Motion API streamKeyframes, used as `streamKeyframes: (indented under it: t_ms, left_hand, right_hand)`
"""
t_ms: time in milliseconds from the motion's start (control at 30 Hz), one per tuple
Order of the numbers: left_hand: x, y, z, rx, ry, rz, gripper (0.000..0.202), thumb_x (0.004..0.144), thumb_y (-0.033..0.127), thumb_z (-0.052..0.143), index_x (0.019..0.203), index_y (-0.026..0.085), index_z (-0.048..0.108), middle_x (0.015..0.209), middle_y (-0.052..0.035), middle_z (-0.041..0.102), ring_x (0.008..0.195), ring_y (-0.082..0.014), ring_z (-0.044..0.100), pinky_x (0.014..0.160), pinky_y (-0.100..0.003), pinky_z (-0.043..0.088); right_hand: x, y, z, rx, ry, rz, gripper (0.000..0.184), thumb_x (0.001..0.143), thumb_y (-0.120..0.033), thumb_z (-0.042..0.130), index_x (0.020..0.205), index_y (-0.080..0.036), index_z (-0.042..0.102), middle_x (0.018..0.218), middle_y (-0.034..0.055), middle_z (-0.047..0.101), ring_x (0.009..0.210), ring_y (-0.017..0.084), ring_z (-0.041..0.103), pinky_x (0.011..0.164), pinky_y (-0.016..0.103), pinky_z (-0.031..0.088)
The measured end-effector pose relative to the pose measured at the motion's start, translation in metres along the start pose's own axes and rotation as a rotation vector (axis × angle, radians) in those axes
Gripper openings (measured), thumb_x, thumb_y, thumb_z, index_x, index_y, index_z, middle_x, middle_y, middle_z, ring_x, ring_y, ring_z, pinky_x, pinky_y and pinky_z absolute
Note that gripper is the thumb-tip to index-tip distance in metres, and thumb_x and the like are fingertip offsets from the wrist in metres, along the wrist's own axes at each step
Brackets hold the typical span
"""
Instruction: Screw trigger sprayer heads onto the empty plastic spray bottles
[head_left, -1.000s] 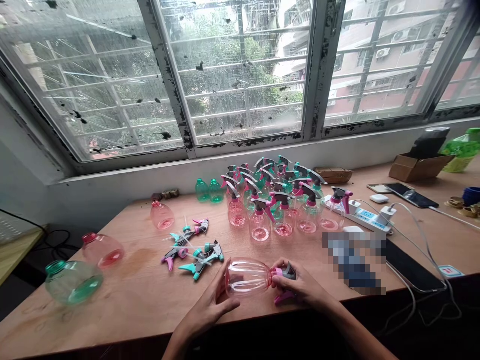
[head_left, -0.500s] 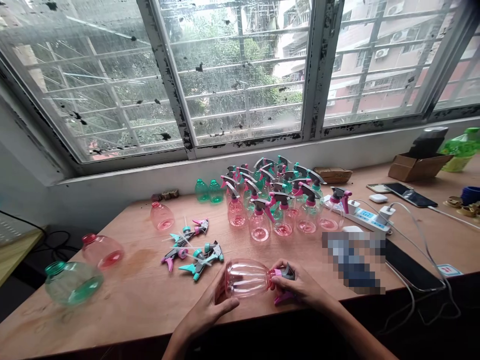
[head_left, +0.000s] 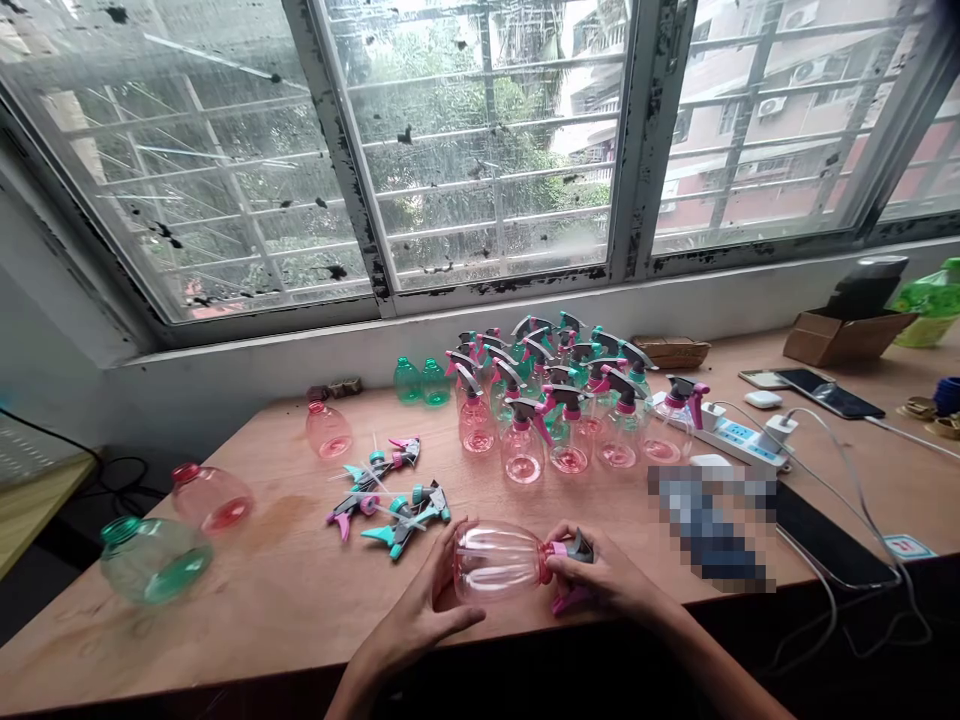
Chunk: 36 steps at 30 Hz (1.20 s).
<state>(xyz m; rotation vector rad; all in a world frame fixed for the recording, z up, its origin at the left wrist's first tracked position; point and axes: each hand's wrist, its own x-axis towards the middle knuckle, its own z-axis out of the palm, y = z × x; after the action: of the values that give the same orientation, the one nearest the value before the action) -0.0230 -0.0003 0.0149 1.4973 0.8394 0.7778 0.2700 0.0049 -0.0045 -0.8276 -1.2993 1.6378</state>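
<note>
A clear pink spray bottle point(head_left: 495, 562) lies on its side at the front of the table, neck to the right. My left hand point(head_left: 417, 612) cups its base, with the thumb stretched out along the near side. At the neck, my right hand point(head_left: 600, 572) has its fingers closed round the pink collar of a grey-and-pink spray head point(head_left: 579, 547); part of the head is hidden by the fingers. Left of the bottle lie several loose trigger spray heads point(head_left: 405, 518) with thin tubes, some teal and some pink.
Several spray bottles with heads fitted point(head_left: 523, 455) stand behind my hands. Two headless green bottles point(head_left: 435, 384) are by the wall. Headless bottles, pink point(head_left: 214, 497) and green point(head_left: 157, 565), are at the left. A power strip point(head_left: 739, 440), cables and a phone point(head_left: 832, 535) lie on the right.
The view has shifted slightly. Both hands stay on the same bottle, with only a small change of the right fingers at the collar.
</note>
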Motion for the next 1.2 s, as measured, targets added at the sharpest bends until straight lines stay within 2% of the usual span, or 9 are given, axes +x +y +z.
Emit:
streamKeyframes:
  t_ms: [200, 300, 400, 567, 633, 733, 833, 1033, 1200]
  left_hand:
    - [0.001, -0.003, 0.0, 0.003, 0.014, 0.023, 0.102, 0.082, 0.04, 0.082, 0.16, 0.038, 0.017, 0.172, -0.0076, 0.015, 0.154, -0.0334, 0.028, 0.128, -0.052, 0.02]
    - [0.002, 0.0, -0.001, -0.051, 0.005, 0.011, 0.095, 0.082, 0.045, 0.079, 0.158, 0.037, 0.024, 0.171, -0.009, 0.02, 0.154, -0.0353, 0.03, 0.127, -0.054, 0.023]
    - [0.001, 0.001, -0.001, -0.005, 0.015, 0.029, 0.088, 0.082, 0.04, 0.081, 0.156, 0.038, 0.033, 0.171, -0.0071, 0.023, 0.156, -0.0343, 0.025, 0.128, -0.053, 0.021]
    - [-0.001, 0.003, 0.002, 0.009, 0.019, -0.002, 0.093, 0.088, 0.037, 0.075, 0.16, 0.042, 0.015, 0.172, -0.0044, 0.018, 0.154, -0.0324, 0.031, 0.128, -0.052, 0.019]
    - [-0.001, 0.005, 0.003, 0.017, 0.023, -0.008, 0.101, 0.085, 0.039, 0.079, 0.16, 0.041, 0.011, 0.172, -0.0051, 0.017, 0.155, -0.0324, 0.027, 0.129, -0.052, 0.017]
    - [0.0, 0.008, 0.003, -0.028, 0.017, 0.0, 0.097, 0.084, 0.045, 0.079, 0.16, 0.038, 0.019, 0.172, -0.0065, 0.017, 0.157, -0.0327, 0.02, 0.129, -0.051, 0.017]
    - [0.0, 0.006, 0.001, -0.057, -0.022, -0.014, 0.085, 0.085, 0.041, 0.078, 0.156, 0.038, 0.03, 0.171, -0.0054, 0.021, 0.156, -0.0322, 0.026, 0.128, -0.051, 0.02]
    - [0.001, -0.005, -0.003, 0.006, -0.016, 0.047, 0.096, 0.086, 0.037, 0.078, 0.158, 0.044, 0.016, 0.172, -0.0031, 0.017, 0.155, -0.0308, 0.027, 0.128, -0.054, 0.018]
    - [0.001, -0.002, -0.002, -0.035, -0.006, 0.034, 0.092, 0.081, 0.042, 0.081, 0.157, 0.039, 0.029, 0.171, -0.007, 0.021, 0.154, -0.0341, 0.028, 0.127, -0.054, 0.023]
  right_hand:
    - [0.001, 0.002, -0.002, -0.038, -0.012, -0.013, 0.037, 0.082, -0.046, 0.081, 0.091, -0.018, 0.059, 0.077, 0.0018, 0.075, 0.059, 0.015, 0.067, 0.056, 0.027, 0.054]
    - [0.001, 0.002, -0.002, -0.052, -0.007, -0.013, 0.037, 0.082, -0.047, 0.081, 0.091, -0.018, 0.059, 0.077, 0.0015, 0.075, 0.06, 0.015, 0.066, 0.058, 0.027, 0.053]
    - [0.001, 0.001, -0.001, -0.04, -0.009, 0.007, 0.039, 0.08, -0.048, 0.082, 0.09, -0.018, 0.059, 0.077, 0.0017, 0.075, 0.061, 0.016, 0.066, 0.058, 0.028, 0.055]
    - [0.0, -0.001, 0.001, -0.046, -0.002, -0.007, 0.038, 0.081, -0.049, 0.081, 0.088, -0.018, 0.059, 0.076, 0.0018, 0.074, 0.06, 0.016, 0.065, 0.058, 0.029, 0.054]
    - [0.0, -0.001, 0.001, -0.053, 0.004, -0.009, 0.038, 0.08, -0.048, 0.082, 0.088, -0.018, 0.06, 0.075, 0.0013, 0.074, 0.06, 0.016, 0.065, 0.059, 0.029, 0.054]
    - [0.0, -0.001, 0.0, -0.038, 0.002, 0.001, 0.039, 0.079, -0.047, 0.084, 0.09, -0.019, 0.059, 0.073, -0.0001, 0.073, 0.06, 0.016, 0.065, 0.06, 0.029, 0.055]
    - [-0.001, 0.0, -0.001, -0.032, 0.002, 0.004, 0.039, 0.079, -0.047, 0.084, 0.09, -0.019, 0.059, 0.074, -0.0001, 0.073, 0.06, 0.015, 0.064, 0.06, 0.029, 0.055]
    - [0.0, 0.001, -0.002, -0.042, 0.003, 0.009, 0.04, 0.079, -0.048, 0.084, 0.09, -0.019, 0.059, 0.075, 0.0002, 0.073, 0.061, 0.016, 0.064, 0.06, 0.03, 0.056]
    - [0.001, 0.001, -0.001, -0.032, 0.004, 0.016, 0.04, 0.078, -0.048, 0.085, 0.089, -0.019, 0.059, 0.074, -0.0001, 0.073, 0.06, 0.015, 0.063, 0.059, 0.029, 0.055]
